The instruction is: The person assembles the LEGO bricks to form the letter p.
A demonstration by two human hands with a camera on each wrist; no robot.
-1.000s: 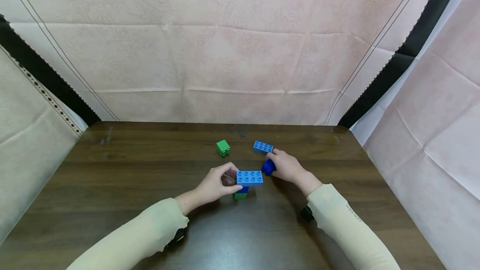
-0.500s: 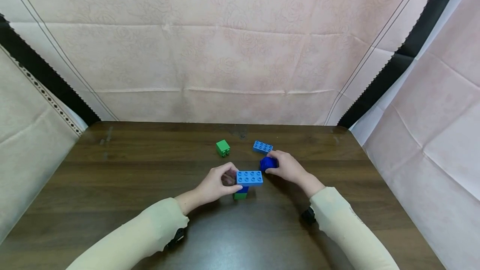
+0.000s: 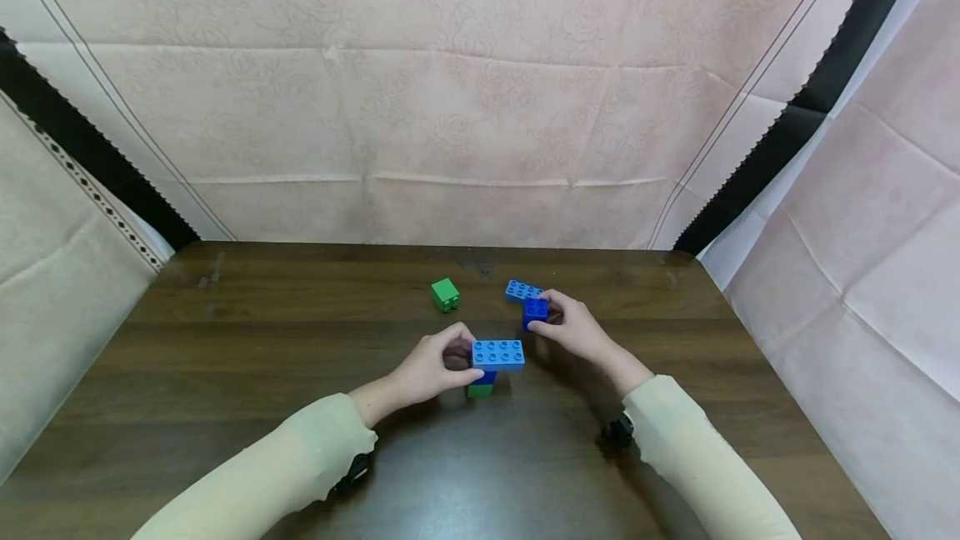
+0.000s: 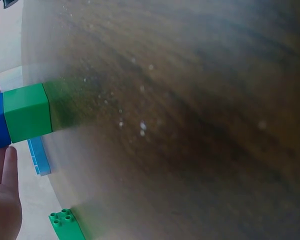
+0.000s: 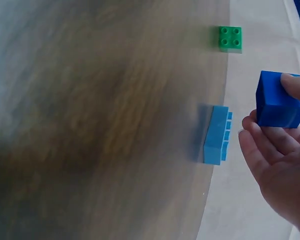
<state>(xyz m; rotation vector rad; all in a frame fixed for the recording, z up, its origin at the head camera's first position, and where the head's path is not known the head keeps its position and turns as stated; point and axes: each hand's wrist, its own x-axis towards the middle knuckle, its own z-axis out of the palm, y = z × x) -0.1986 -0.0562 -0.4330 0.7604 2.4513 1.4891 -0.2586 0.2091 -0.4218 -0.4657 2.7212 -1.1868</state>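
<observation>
A small stack stands near the middle of the table in the head view: a light blue eight-stud brick (image 3: pixel 498 354) on top, a dark blue brick (image 3: pixel 488 377) under it and a green brick (image 3: pixel 480 391) at the bottom. My left hand (image 3: pixel 427 367) grips this stack from the left, thumb in front and fingers behind; the left wrist view shows the green brick (image 4: pixel 27 112) below the fingers. Farther back and to the right, my right hand (image 3: pixel 579 330) pinches a square dark blue brick (image 3: pixel 534 313), studs up, between thumb and fingers. The right wrist view shows this dark blue brick (image 5: pixel 277 102) raised off the table.
Another light blue brick (image 3: pixel 521 290) lies just behind the right hand's fingers, partly covered in the head view. A loose green brick (image 3: pixel 445 295) lies on its side farther left. Pale patterned cloth (image 3: pixel 450 107) hangs behind the brown wooden table (image 3: pixel 300 340).
My right hand has turned the dark blue brick so its studs face up, and shifted it slightly toward the back of the table. The left hand and stack have stayed put.
</observation>
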